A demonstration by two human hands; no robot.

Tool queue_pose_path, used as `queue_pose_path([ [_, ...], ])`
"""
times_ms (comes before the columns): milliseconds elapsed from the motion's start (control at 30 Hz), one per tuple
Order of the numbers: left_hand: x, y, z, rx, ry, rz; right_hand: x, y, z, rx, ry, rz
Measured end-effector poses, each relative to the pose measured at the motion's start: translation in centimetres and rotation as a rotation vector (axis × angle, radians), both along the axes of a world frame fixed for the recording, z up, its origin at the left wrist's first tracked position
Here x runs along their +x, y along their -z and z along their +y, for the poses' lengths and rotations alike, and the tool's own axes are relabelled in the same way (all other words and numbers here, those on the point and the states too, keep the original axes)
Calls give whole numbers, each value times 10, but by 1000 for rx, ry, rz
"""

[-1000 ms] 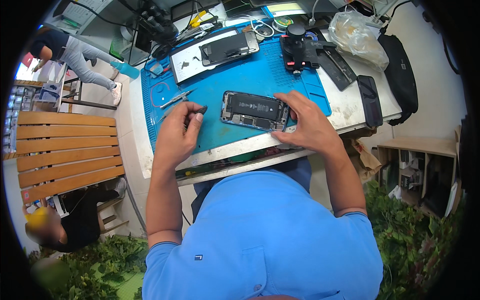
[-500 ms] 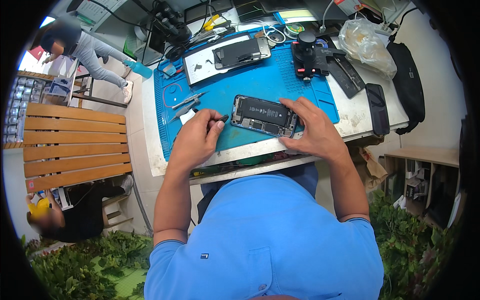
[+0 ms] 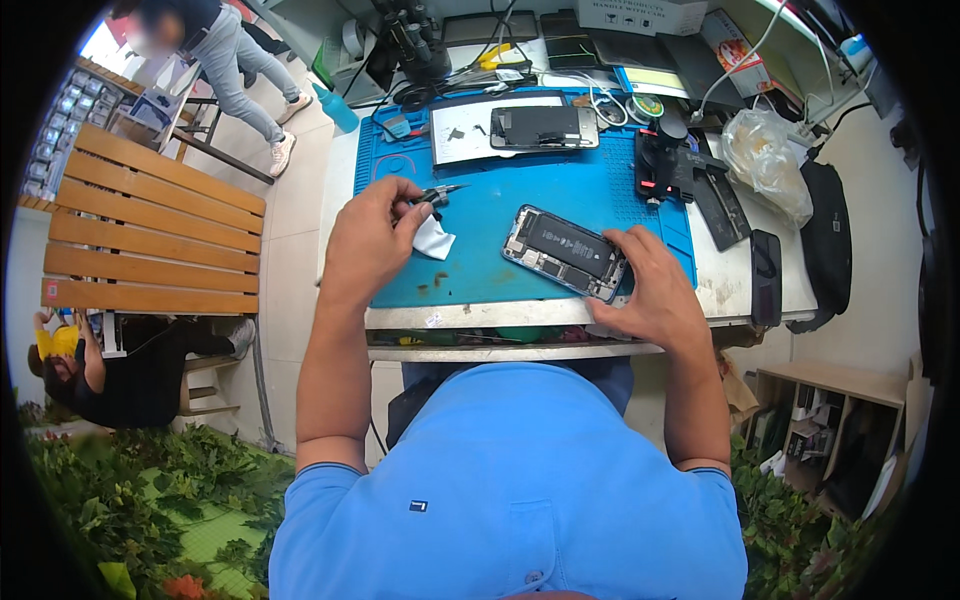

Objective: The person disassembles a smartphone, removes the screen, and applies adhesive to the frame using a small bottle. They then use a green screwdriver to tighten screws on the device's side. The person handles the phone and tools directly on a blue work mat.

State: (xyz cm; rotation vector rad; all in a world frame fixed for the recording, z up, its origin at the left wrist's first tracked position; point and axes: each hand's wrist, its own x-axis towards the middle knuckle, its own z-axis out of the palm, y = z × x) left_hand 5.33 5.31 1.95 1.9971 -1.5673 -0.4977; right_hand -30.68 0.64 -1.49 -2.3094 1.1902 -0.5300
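An opened phone (image 3: 563, 250), its dark battery and boards bare, lies tilted on the blue work mat (image 3: 480, 276). My right hand (image 3: 655, 285) grips its right end, thumb at the near edge and fingers at the far edge. Left of the phone, my left hand (image 3: 368, 240) is closed, thumb and fingers pinched together. A dark bit shows at those fingertips, but I cannot make out what it is. Right beside them are a white cloth (image 3: 433, 240) and a slim screwdriver-like tool (image 3: 443, 189), partly covered by the hand.
Behind the mat's middle, a removed phone screen (image 3: 545, 128) rests on a white board (image 3: 458, 150). A black clamp stand (image 3: 660, 165), a dark phone (image 3: 766, 270) and a plastic bag (image 3: 765, 165) are to the right. Two people are at the left, beyond a slatted bench (image 3: 160, 230).
My left hand has gone from beside the phone to the tools and cloth, farther from the phone. My right hand stays on the phone. The whole view has shifted.
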Motion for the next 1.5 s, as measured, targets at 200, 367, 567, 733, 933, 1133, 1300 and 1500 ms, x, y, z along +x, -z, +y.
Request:
queue_pose_path([
  [200,31,7,6,-11,-55,-4,-7,-14,-15,-21,-54,92],
  [367,47,12,1,-152,110,-5,-12,-7,-20,-136,-62,135],
  [567,45,31,-33,-247,334,-5,-8,4,-26,-274,-106,188],
  [733,11,33,-42,-420,506,-175,34,-5,-15,-363,-228,151],
  [933,-15,4,60,-44,794,109,39,-26,65,62,-471,230],
  [1133,-63,57,99,-17,856,-106,33,38,104,-79,-309,97],
  [1300,-88,65,91,-89,1043,-362,23,33,116,-12,-377,188],
  [1500,-104,89,80,68,1041,-530,38,-23,60,24,-304,153],
])
